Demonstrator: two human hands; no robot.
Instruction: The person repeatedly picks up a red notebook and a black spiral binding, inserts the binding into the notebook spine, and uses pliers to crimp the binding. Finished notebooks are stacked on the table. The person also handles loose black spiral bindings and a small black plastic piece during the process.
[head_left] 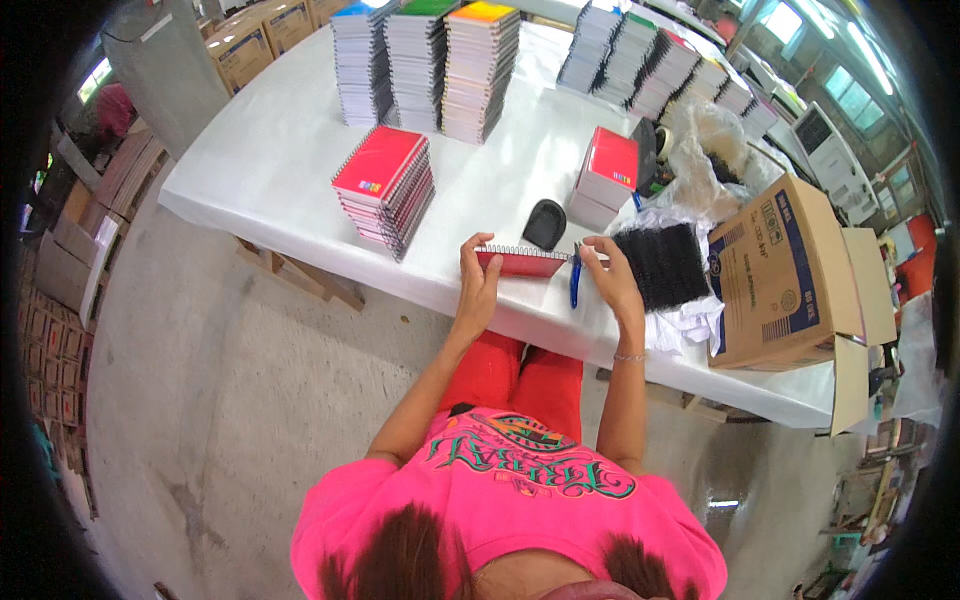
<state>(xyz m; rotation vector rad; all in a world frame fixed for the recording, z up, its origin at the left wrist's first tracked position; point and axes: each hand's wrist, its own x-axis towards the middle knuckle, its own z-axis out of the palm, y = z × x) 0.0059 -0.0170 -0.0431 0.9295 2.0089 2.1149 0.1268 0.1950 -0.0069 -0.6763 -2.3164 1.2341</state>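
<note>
My left hand grips the left end of a red spiral notebook that lies at the near edge of the white table, fingers curled together over its cover and thumb down the side. My right hand is at the notebook's right end, where the wire binding ends, fingertips pinched close together there, though I cannot tell exactly what they clamp. A blue pen lies just beside that hand at the near edge, and a black oval thing sits just behind the notebook. A bundle of black spiral coils rests to my right, near an open cardboard box at the table's right end. A stack of red notebooks stands toward the left, with taller stacks along the far edge.
</note>
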